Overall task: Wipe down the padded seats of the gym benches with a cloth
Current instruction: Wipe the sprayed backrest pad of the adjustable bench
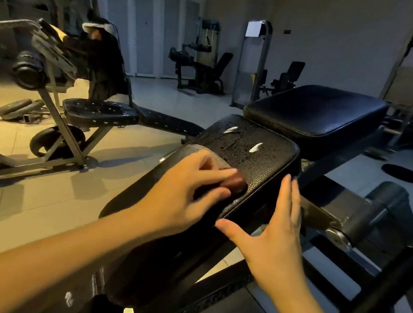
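A black padded bench seat (257,163) slopes up ahead of me, wet with droplets and two white foam streaks (255,147). My left hand (184,193) lies on the near part of the pad with its fingers stretched out, pressing a small dark cloth (236,183) that is blurred at the fingertips. My right hand (276,235) is flat and open against the pad's right side edge, thumb at the near corner. A second, larger black pad (318,111) sits just beyond the first.
The bench's steel frame and foam rollers (378,207) stand to the right. Another bench with a perforated seat (100,112) and a dark jacket draped on it is at the left, weight plates (15,108) on the tiled floor. More machines line the far wall.
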`<state>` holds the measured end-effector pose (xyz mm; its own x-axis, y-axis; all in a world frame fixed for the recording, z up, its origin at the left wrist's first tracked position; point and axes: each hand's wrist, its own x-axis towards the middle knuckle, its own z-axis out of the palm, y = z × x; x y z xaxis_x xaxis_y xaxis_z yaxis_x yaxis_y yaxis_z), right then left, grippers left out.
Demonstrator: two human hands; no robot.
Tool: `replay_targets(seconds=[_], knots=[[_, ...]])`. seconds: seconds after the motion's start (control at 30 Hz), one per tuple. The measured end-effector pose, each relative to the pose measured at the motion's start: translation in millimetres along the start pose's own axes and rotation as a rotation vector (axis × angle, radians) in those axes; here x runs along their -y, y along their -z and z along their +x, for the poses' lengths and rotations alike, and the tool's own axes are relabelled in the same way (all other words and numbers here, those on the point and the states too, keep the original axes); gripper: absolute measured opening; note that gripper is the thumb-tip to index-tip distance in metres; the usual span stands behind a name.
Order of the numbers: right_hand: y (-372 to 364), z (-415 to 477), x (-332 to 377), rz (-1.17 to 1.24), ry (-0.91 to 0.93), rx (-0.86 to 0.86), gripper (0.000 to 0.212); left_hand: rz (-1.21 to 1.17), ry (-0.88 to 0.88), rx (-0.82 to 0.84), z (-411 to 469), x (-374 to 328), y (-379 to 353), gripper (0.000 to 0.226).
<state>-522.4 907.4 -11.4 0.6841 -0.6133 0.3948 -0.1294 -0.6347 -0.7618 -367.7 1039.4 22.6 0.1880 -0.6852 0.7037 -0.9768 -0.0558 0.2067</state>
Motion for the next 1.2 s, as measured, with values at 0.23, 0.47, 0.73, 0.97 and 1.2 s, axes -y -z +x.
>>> replay_targets(seconds=[0.23, 0.47, 0.73, 0.97, 1.2], knots=[[-0.9, -1.3, 3.4, 0.013, 0.006, -0.013, 0.140, 0.004, 0.391, -0.151, 20.2, 38.3, -5.1, 0.041], [-0.5, -0.6, 1.4, 0.008, 0.004, 0.000, 0.139, 0.023, 0.182, -0.052, 0.1, 28.4, 5.6, 0.044], [-0.2, -0.6, 2.8, 0.003, -0.001, 0.001, 0.139, 0.003, 0.151, -0.060, 4.7, -13.3, -1.0, 0.042], [-1.5, -0.5, -0.3, 0.028, 0.019, -0.001, 0.138, 0.202, 0.527, -0.120, 19.8, 71.6, 8.7, 0.033], [-2.3, 0.6, -1.8, 0.020, 0.016, 0.007, 0.137, 0.044, 0.096, -0.023, -7.4, -17.9, -0.2, 0.043]])
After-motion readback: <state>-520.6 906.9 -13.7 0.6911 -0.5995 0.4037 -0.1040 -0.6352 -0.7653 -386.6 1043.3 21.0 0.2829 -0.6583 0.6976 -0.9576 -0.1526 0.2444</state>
